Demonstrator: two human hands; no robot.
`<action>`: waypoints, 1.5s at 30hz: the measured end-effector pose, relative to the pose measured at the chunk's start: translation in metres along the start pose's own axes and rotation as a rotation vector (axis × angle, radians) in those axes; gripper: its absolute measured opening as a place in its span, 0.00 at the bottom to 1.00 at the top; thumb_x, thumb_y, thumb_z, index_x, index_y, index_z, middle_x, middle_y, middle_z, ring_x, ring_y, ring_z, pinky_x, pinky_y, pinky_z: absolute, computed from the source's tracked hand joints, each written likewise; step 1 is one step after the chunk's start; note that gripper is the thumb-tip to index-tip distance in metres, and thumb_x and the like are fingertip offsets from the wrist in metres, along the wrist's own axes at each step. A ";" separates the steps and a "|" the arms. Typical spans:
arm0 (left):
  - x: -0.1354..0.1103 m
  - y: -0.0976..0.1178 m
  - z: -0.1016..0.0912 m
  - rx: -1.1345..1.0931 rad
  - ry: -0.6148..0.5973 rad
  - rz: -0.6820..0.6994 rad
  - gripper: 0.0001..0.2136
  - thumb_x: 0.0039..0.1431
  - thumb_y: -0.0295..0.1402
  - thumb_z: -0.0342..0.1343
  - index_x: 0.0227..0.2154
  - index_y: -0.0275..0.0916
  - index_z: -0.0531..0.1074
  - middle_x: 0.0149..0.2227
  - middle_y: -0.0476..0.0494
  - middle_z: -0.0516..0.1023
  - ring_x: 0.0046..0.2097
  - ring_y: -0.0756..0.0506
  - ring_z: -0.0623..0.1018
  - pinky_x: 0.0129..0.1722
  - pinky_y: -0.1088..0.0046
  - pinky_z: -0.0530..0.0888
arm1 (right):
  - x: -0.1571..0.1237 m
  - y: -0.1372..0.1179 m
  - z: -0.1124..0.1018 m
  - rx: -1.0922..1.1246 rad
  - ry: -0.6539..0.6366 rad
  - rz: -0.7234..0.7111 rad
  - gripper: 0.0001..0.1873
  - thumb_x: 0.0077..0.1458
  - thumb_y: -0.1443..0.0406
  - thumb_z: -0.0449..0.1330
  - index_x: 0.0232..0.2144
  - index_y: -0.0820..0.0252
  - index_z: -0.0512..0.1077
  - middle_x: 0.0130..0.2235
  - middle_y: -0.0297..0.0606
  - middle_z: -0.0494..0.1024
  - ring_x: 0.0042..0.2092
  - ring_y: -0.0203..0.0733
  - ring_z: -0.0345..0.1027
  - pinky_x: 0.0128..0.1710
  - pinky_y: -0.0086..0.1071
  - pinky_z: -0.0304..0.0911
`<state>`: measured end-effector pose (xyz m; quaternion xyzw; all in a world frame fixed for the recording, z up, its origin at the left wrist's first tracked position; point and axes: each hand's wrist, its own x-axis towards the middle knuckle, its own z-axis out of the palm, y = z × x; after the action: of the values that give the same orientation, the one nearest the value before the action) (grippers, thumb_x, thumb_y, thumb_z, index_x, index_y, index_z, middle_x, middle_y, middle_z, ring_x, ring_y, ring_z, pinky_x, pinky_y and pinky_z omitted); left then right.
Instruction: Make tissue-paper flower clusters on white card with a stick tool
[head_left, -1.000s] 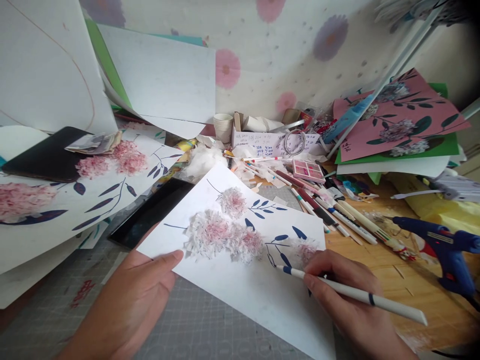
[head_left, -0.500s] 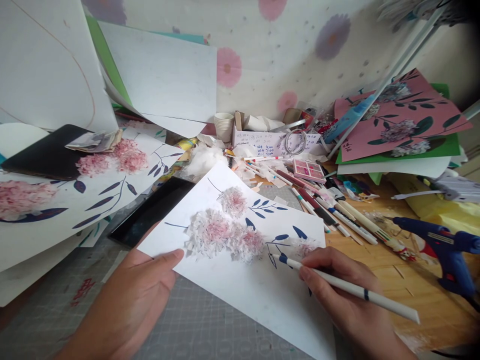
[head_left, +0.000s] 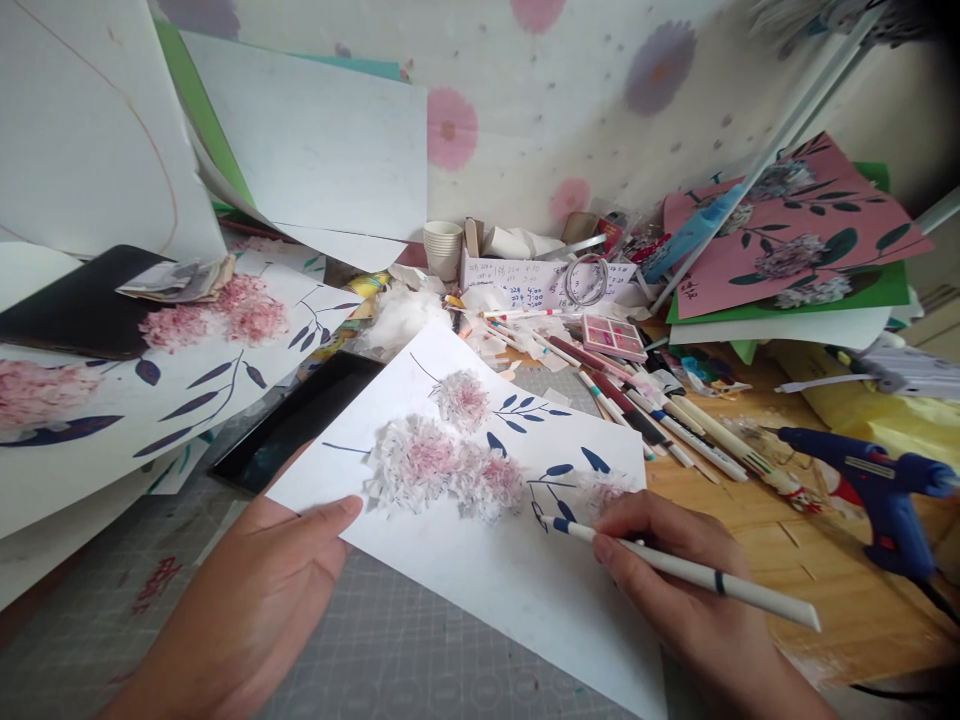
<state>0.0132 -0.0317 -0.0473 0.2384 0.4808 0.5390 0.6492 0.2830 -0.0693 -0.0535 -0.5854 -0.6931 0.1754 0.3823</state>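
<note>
My right hand's (head_left: pixel 679 570) fingers and thumb grip a white pen (head_left: pixel 694 575) near its blue-banded tip. The pen's long axis runs from the tip, on the middle of the sheet's right half, back over the right edge toward me, the butt hanging beyond that edge. The tip sits at the right side of a leaf (head_left: pixel 538 515) drawn in outline only, so that leaf lies just left of my right fingertips, its length running roughly toward me. Whether the tip touches the paper I cannot tell from here. My right hand is much the nearer; my left hand (head_left: pixel 259 590) is across the sheet (head_left: pixel 480 580), pinching its left corner with the thumb on top and the other fingers underneath, out of sight.

The sheet tilts with one corner pointing away from me. Pink-and-white flowers (head_left: pixel 420 465) stand out from its middle, and another, partly behind my right fingers, is near the right edge. Under the sheet I see a grey mat (head_left: pixel 420 650). A black phone (head_left: pixel 300 420) lies just beyond the left corner, loose pens (head_left: pixel 660 425) beyond the right corner, and a blue glue gun (head_left: pixel 892 490) well off the right edge on the wooden table (head_left: pixel 765 560).
</note>
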 end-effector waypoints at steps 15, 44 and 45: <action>-0.001 0.002 0.000 -0.006 0.004 -0.040 0.29 0.45 0.22 0.60 0.53 0.42 0.69 0.48 0.43 0.79 0.54 0.34 0.73 0.52 0.56 0.73 | -0.002 0.003 -0.006 0.043 0.000 0.060 0.12 0.51 0.62 0.57 0.19 0.58 0.68 0.18 0.32 0.69 0.22 0.36 0.62 0.21 0.29 0.56; -0.002 0.004 0.005 -0.015 -0.020 -0.038 0.36 0.45 0.22 0.60 0.59 0.48 0.62 0.51 0.45 0.77 0.54 0.34 0.73 0.53 0.54 0.71 | 0.004 0.001 -0.001 0.017 -0.010 0.021 0.10 0.53 0.62 0.58 0.23 0.58 0.72 0.21 0.32 0.73 0.22 0.34 0.65 0.20 0.28 0.61; -0.002 0.004 0.005 -0.018 -0.020 -0.039 0.36 0.45 0.22 0.60 0.59 0.48 0.62 0.51 0.45 0.76 0.54 0.34 0.73 0.53 0.53 0.71 | 0.004 0.001 -0.001 0.018 -0.012 0.021 0.10 0.53 0.62 0.58 0.22 0.59 0.72 0.20 0.32 0.72 0.22 0.34 0.65 0.20 0.28 0.60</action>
<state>0.0159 -0.0313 -0.0405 0.2284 0.4739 0.5284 0.6663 0.2840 -0.0653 -0.0521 -0.5881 -0.6877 0.1890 0.3813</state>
